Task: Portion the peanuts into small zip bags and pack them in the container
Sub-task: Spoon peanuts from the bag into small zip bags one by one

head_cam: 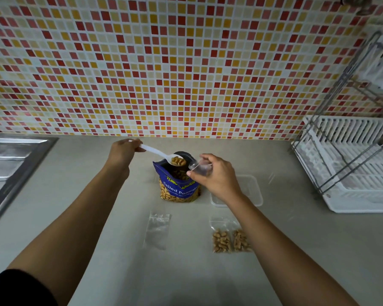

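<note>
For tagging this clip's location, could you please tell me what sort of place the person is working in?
Most likely a home kitchen counter: a mosaic-tiled backsplash runs behind the worktop, a stainless steel sink sits at the left edge, and a white dish rack stands on the right.

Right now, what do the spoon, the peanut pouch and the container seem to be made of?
The spoon looks like white plastic, smooth and matte. The peanut pouch seems glossy printed plastic film, creased at its open top; foil lining cannot be told. The container appears clear thin plastic: the counter shows through it.
</note>
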The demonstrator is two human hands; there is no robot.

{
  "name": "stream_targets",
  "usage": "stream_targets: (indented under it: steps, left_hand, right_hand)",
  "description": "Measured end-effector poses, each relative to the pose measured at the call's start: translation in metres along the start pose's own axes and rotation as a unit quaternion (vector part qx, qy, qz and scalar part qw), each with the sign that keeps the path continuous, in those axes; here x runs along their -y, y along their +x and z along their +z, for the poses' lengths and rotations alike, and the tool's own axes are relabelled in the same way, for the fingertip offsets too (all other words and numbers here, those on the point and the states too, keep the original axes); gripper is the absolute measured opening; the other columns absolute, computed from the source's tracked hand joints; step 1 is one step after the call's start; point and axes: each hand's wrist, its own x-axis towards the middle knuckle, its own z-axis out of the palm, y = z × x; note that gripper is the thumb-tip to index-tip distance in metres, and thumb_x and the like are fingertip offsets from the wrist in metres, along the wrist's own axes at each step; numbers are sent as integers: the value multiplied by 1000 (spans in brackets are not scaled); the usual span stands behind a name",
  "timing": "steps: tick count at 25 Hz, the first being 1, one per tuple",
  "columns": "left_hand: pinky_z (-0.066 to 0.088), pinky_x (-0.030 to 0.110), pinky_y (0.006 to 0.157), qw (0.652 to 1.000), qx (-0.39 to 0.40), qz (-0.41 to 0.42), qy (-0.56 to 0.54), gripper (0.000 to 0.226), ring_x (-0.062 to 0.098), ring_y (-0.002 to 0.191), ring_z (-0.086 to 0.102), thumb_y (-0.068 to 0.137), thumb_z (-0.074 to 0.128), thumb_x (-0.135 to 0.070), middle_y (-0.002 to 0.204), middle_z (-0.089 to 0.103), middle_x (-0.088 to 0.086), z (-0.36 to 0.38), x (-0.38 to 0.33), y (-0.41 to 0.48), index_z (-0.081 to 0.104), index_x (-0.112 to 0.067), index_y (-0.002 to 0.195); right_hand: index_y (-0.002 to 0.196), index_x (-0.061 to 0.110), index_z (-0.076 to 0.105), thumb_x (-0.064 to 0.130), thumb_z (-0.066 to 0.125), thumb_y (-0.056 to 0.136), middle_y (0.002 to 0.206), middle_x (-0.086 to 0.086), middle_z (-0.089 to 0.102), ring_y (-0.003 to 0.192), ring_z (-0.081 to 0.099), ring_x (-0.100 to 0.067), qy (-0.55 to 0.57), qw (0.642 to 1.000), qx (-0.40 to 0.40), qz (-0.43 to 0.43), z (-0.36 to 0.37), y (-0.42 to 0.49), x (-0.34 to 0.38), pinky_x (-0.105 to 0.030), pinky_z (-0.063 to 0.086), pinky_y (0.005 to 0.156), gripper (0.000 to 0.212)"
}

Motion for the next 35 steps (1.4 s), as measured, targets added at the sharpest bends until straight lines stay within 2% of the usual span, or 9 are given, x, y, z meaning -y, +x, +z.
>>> stream_targets:
  steps: [7, 12, 15, 18, 24, 27, 30, 33, 35]
  left_hand:
    - [44, 25, 77, 983, 31, 168, 70, 23, 12, 88, 55, 95, 48, -25, 98, 62, -2, 7, -38, -28, 63, -8, 101]
    - [37, 51, 94, 838, 12, 440, 323, 29, 22, 114, 48, 90, 46, -47, 92, 61, -14, 5, -47, -46, 66, -26, 93]
    - [44, 56, 88, 880, -30, 414, 231, 25, 25, 106, 54, 89, 47, -46, 90, 63, -9, -5, -62, -42, 64, -28, 89]
    - [52, 39, 78, 948, 11, 290, 134, 23, 18, 86, 60, 93, 49, -33, 97, 65, 1, -3, -51, -31, 64, -16, 96]
    - [47, 51, 91, 910, 49, 202, 359, 27, 22, 100, 58, 84, 64, -36, 106, 65, 2, 11, 28, -12, 61, -22, 107]
    - [50, 36, 84, 906, -23, 279, 316, 34, 17, 99, 56, 85, 63, -34, 112, 62, 3, 13, 31, -25, 58, -18, 114]
    - [43, 7, 64, 906, 111, 324, 251, 21, 4, 83, 59, 91, 56, -19, 99, 65, 1, 15, 25, -59, 62, -12, 110]
    - [53, 17, 76, 905, 289, 242, 199, 27, 8, 92, 66, 84, 64, -29, 100, 70, -4, 21, 33, -82, 66, -17, 108]
    - [55, 27, 81, 929, 294, 190, 119, 26, 14, 92, 68, 79, 70, -28, 97, 72, 1, 26, 45, -85, 68, -15, 102]
  right_hand:
    - [113, 19, 62, 45, 78, 68, 104, 4, 70, 85, 59, -4, 70, 997, -27, -5, 16, 0, 23, -13, 46, 73, 54]
    - [112, 20, 62, 42, 77, 71, 95, 11, 64, 79, 56, 4, 132, 990, -51, 16, 18, -1, 30, -7, 42, 67, 49]
    - [113, 19, 61, 42, 78, 69, 96, 11, 64, 81, 59, 0, 150, 987, -48, 40, 14, -3, 25, -14, 50, 67, 52]
    - [99, 21, 62, 42, 81, 65, 90, 6, 68, 74, 65, -8, 182, 979, -44, 85, 8, -3, 20, -32, 59, 63, 44]
    - [67, 18, 56, 40, 80, 67, 62, 6, 55, 61, 57, -11, 196, 976, -45, 79, -14, -2, 18, -27, 50, 57, 32]
    - [67, 17, 57, 42, 78, 68, 60, 6, 54, 61, 56, -13, 192, 978, -47, 71, -20, -2, 18, -27, 47, 57, 32]
    - [66, 18, 57, 43, 78, 69, 60, 5, 56, 63, 58, -16, 204, 976, -50, 60, -23, -1, 23, -29, 48, 59, 33]
    - [67, 18, 57, 42, 76, 71, 64, 5, 58, 67, 59, -14, 217, 974, -41, 45, -23, -3, 31, -24, 47, 60, 31]
    - [75, 17, 59, 44, 75, 71, 71, 4, 60, 69, 59, -10, 220, 974, -16, 43, -23, -5, 31, -22, 48, 63, 31]
